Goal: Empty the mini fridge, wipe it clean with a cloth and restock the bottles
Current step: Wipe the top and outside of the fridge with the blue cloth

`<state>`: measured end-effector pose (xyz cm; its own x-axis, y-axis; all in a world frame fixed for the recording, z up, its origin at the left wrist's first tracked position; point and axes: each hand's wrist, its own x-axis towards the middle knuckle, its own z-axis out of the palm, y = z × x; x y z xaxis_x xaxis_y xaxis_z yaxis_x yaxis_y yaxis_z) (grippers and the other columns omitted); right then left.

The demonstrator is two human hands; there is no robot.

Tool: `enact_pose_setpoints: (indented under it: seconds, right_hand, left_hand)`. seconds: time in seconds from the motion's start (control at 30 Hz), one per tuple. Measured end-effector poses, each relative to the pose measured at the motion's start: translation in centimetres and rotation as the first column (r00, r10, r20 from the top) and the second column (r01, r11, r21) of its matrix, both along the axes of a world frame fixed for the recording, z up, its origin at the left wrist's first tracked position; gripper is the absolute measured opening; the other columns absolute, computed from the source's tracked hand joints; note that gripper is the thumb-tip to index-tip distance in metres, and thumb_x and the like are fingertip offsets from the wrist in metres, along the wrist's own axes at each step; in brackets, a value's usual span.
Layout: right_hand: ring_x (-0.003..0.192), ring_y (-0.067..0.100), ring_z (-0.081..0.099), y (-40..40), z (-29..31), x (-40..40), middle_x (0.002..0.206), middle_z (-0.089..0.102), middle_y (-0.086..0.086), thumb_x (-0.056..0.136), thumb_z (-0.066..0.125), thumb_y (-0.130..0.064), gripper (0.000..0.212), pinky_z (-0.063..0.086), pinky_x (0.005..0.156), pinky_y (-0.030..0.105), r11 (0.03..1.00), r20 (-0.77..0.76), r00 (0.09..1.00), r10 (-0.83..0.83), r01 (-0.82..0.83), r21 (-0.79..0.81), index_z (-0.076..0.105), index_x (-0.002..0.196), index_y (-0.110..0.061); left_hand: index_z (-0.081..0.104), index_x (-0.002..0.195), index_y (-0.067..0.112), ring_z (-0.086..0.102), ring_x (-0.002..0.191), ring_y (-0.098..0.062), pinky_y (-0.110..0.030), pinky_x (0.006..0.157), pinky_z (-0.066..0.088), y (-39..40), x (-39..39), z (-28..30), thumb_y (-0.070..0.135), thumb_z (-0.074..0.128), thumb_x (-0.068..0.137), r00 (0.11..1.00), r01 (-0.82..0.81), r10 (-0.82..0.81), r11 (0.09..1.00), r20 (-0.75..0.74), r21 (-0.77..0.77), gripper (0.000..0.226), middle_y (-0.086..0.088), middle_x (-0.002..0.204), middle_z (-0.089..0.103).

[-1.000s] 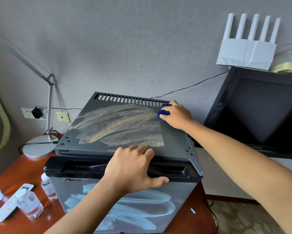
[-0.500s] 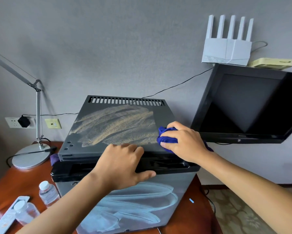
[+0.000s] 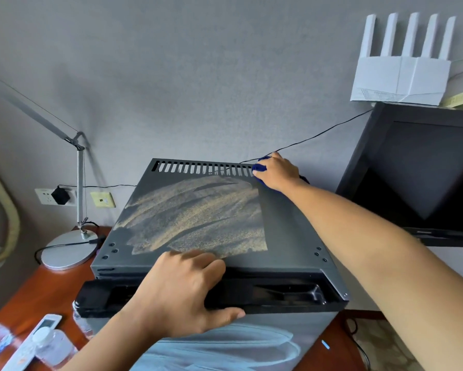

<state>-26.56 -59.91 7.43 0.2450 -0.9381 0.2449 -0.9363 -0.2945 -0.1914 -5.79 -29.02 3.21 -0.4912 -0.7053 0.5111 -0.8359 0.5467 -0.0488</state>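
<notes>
The dark grey mini fridge (image 3: 286,231) stands on a wooden table with its door shut. Its top carries a broad patch of tan dust streaks, and the strip along the right side is bare. My right hand (image 3: 277,172) presses a blue cloth (image 3: 260,168) onto the far right corner of the top, by the vent slots. My left hand (image 3: 182,293) lies flat over the front edge and the black door handle, fingers spread. Clear water bottles (image 3: 52,346) stand at the lower left on the table, one partly hidden behind the fridge.
A silver desk lamp (image 3: 69,250) stands left of the fridge, with wall sockets behind it. A white remote (image 3: 32,341) lies among the bottles. A black TV (image 3: 423,178) hangs close on the right, a white router (image 3: 401,76) above it. A thin black cable runs behind the fridge.
My right hand has slid the blue cloth from the front right of the fridge top back to the far right corner. My left hand has stayed on the front edge.
</notes>
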Motion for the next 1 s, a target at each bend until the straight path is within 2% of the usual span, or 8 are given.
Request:
enact_pose_setpoints:
  seconds: [0.17, 0.33, 0.47, 0.6, 0.73, 0.8, 0.9, 1.0]
  right_hand:
    - [0.113, 0.031, 0.057, 3.0, -0.6, -0.6, 0.121, 0.050, 0.002, 0.095, 0.061, -0.054, 0.032, 0.046, 0.083, 0.036, 0.999, -0.010, 1.000, 0.002, -0.003, -0.035, 0.072, 0.116, -0.032]
    - [0.103, 0.023, 0.057, 11.9, -0.9, -1.9, 0.118, 0.048, -0.006, 0.093, 0.062, -0.054, 0.027, 0.038, 0.075, 0.033, 0.998, 0.000, 1.000, 0.031, -0.031, -0.058, 0.074, 0.110, -0.037]
    - [0.097, 0.016, 0.056, 20.2, -0.6, -3.3, 0.113, 0.050, -0.016, 0.087, 0.069, -0.056, 0.022, 0.040, 0.079, 0.034, 0.994, 0.045, 0.993, 0.106, -0.104, -0.042, 0.075, 0.105, -0.044]
    - [0.093, 0.011, 0.059, 25.3, -0.6, -4.2, 0.112, 0.051, -0.020, 0.084, 0.073, -0.055, 0.024, 0.045, 0.085, 0.037, 0.987, 0.059, 0.986, 0.158, -0.157, -0.026, 0.076, 0.105, -0.043]
    - [0.096, 0.014, 0.059, 24.1, -1.0, -3.6, 0.114, 0.050, -0.021, 0.087, 0.069, -0.058, 0.024, 0.046, 0.087, 0.038, 0.988, 0.074, 0.986, 0.149, -0.145, -0.053, 0.075, 0.106, -0.045]
    - [0.103, 0.016, 0.058, 21.2, -1.0, -2.8, 0.119, 0.049, -0.020, 0.090, 0.063, -0.062, 0.028, 0.045, 0.088, 0.038, 0.991, 0.033, 0.992, 0.121, -0.118, -0.064, 0.072, 0.111, -0.046]
    - [0.112, 0.022, 0.058, 14.6, -0.7, -1.1, 0.127, 0.049, -0.010, 0.092, 0.060, -0.064, 0.037, 0.043, 0.084, 0.036, 0.999, -0.007, 0.999, 0.043, -0.043, -0.031, 0.070, 0.121, -0.043]
    - [0.116, 0.030, 0.058, 7.9, -0.3, 0.8, 0.124, 0.050, 0.001, 0.093, 0.062, -0.060, 0.039, 0.047, 0.088, 0.038, 1.000, 0.017, 1.000, -0.017, 0.017, -0.016, 0.070, 0.123, -0.036]
  left_hand:
    - [0.039, 0.072, 0.024, 0.050, 0.058, -0.023, -0.031, 0.045, 0.034, 0.1, 0.2, 0.0, 0.079, 0.062, 0.080, 1.000, 0.016, -0.016, 1.000, -0.014, 0.020, 0.060, 0.008, 0.065, 0.046]
    - [0.042, 0.073, 0.024, 0.054, 0.058, -0.022, -0.031, 0.046, 0.037, 0.4, 0.4, 0.1, 0.078, 0.058, 0.081, 0.999, 0.040, -0.040, 0.999, -0.030, 0.008, 0.057, 0.009, 0.066, 0.049]
    - [0.041, 0.071, 0.025, 0.054, 0.054, -0.024, -0.031, 0.046, 0.040, 1.0, 1.9, 0.1, 0.076, 0.056, 0.082, 1.000, 0.029, -0.029, 1.000, -0.008, -0.013, 0.055, 0.009, 0.063, 0.052]
    - [0.037, 0.065, 0.023, 0.046, 0.047, -0.025, -0.029, 0.045, 0.034, 0.8, 4.3, 0.4, 0.084, 0.048, 0.083, 1.000, 0.008, -0.007, 1.000, 0.030, -0.022, 0.064, 0.008, 0.055, 0.047]
    - [0.037, 0.064, 0.023, 0.042, 0.045, -0.023, -0.027, 0.044, 0.029, 0.6, 4.2, 0.3, 0.079, 0.055, 0.082, 0.999, 0.032, -0.032, 0.999, 0.036, 0.008, 0.061, 0.008, 0.053, 0.044]
    - [0.037, 0.064, 0.024, 0.043, 0.045, -0.022, -0.026, 0.045, 0.025, 0.5, 3.9, 0.2, 0.076, 0.059, 0.080, 0.999, 0.032, -0.032, 0.999, 0.037, 0.018, 0.059, 0.008, 0.053, 0.044]
    - [0.036, 0.064, 0.024, 0.044, 0.046, -0.022, -0.027, 0.045, 0.025, 0.3, 3.9, 0.4, 0.076, 0.060, 0.079, 0.999, 0.020, -0.021, 0.999, 0.028, 0.025, 0.058, 0.008, 0.053, 0.043]
    - [0.035, 0.065, 0.025, 0.041, 0.045, -0.020, -0.027, 0.045, 0.022, 0.4, 3.8, 0.3, 0.076, 0.061, 0.078, 1.000, 0.003, -0.004, 0.999, 0.030, 0.045, 0.058, 0.007, 0.053, 0.041]
